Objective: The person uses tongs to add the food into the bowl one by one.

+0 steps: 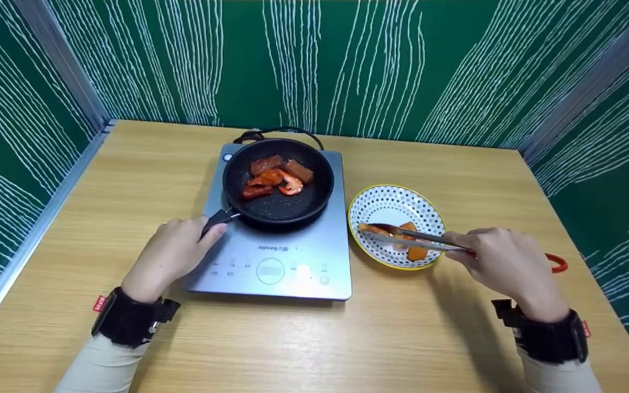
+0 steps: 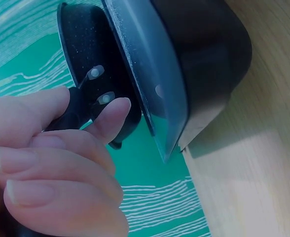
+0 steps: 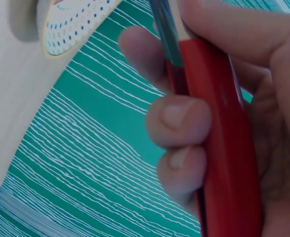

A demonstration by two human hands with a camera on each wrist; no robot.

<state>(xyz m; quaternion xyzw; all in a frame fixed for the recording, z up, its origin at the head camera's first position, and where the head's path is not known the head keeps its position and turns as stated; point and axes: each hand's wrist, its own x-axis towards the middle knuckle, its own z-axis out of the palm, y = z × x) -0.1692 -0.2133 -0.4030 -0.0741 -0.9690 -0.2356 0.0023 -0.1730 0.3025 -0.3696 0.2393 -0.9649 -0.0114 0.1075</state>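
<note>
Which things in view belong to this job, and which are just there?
In use:
frying pan, left hand gripping its handle
tongs in right hand
patterned plate with food pieces
cooktop under pan

Just there, it seems:
wristbands
green walls

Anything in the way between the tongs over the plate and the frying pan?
No loose object shows between them. The tongs, held in the right hand, would only need to clear the rims of the plate and the frying pan; the left hand is off that path.

metal tongs (image 1: 429, 237) with smooth handles (image 3: 224, 123) (plastic, by the look), matt pan (image 1: 303, 205), glossy cooktop (image 1: 314, 234), wood-grained table (image 1: 391, 344).
</note>
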